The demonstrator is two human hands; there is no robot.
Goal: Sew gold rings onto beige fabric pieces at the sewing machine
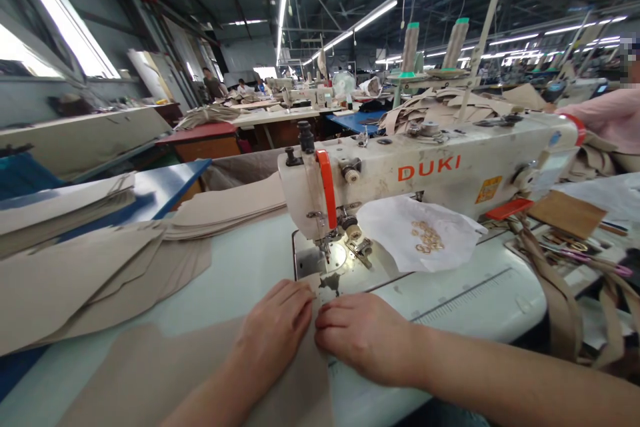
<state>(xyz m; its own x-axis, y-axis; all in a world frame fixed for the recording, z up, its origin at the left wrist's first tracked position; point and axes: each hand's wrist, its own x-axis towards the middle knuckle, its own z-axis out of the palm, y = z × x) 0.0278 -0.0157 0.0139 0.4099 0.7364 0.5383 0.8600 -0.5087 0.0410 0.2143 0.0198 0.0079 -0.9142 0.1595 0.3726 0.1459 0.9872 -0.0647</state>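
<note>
A white DUKI sewing machine [430, 170] stands on a pale table [240, 267], its needle [327, 250] lit over the metal plate. A beige fabric piece [165, 373] lies in front of the needle. My left hand [275, 333] rests on this fabric with fingers curled down, pinching its edge. My right hand [365, 337] sits beside it, fingertips meeting the left hand's at the fabric edge just before the presser foot.
Stacks of beige fabric pieces [100, 260] cover the left of the table. A white paper with several small metal rings [425, 237] lies under the machine arm. Beige straps [560, 293] hang at right. A person in a pink sleeve [600, 117] works at far right.
</note>
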